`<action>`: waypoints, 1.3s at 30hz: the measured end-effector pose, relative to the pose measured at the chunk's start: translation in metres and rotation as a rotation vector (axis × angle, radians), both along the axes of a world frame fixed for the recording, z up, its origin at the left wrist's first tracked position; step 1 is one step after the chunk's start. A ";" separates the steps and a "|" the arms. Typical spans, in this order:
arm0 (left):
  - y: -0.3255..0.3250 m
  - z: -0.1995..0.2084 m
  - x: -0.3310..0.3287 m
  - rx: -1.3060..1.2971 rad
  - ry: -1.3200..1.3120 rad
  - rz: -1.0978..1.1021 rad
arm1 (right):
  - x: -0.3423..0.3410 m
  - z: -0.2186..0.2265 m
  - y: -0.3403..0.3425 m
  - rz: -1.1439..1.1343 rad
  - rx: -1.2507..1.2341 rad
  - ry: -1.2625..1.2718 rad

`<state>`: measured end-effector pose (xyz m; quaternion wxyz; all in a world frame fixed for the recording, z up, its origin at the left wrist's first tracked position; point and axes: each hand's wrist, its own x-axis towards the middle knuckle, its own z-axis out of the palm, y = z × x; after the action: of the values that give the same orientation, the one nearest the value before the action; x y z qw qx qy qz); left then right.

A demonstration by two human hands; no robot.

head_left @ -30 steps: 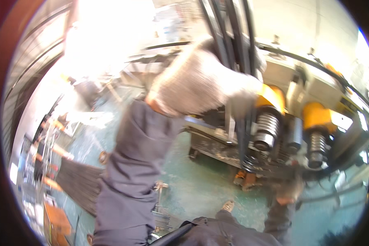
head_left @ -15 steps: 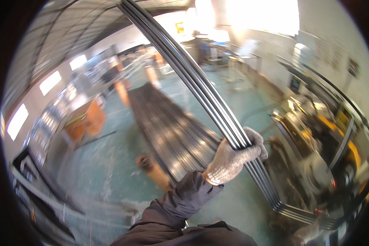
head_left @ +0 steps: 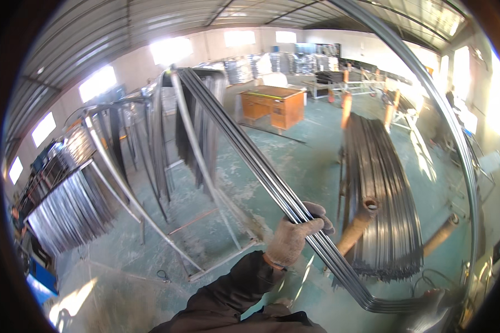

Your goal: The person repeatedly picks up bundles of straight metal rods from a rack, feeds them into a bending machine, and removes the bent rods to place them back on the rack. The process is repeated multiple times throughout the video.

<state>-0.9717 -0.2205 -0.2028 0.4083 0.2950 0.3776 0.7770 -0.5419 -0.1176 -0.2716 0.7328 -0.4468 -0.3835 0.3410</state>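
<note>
A: So what's the trick with a load like this?
B: Going left to right: watch the far end of the bent metal bars (head_left: 251, 154) where it overlaps the top edge of the rack (head_left: 191, 133); can't tell if they touch. The gloved left hand (head_left: 291, 236) is wrapped round the near leg, so I'd keep that grip snug and the bars even. The stack of long strips (head_left: 380, 188) is just past it, so mind that lower bend. Right hand (head_left: 436, 297) is a blur by the lower right stretch, can't tell its grip.
A: Anything different from half a second ago?
B: Yeah, the rack's come into view at left, the yellow machinery's gone, and the strips now sit right of the glove.
</note>
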 end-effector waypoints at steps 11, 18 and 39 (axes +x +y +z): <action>-0.166 0.017 -0.316 0.219 -0.080 0.331 | -0.359 0.081 -0.011 0.125 0.174 -0.075; -0.219 0.013 -0.473 0.472 -0.484 0.283 | -0.583 0.231 -0.053 0.250 0.537 -0.419; -0.382 -0.044 -0.723 0.358 -0.200 0.591 | -1.059 0.221 -0.332 0.856 1.307 -1.054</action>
<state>-1.6952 -0.6029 -0.2473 0.1430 0.1626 0.2627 0.9403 -1.6010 -0.4497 -0.0504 0.3827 0.1352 -0.9124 0.0524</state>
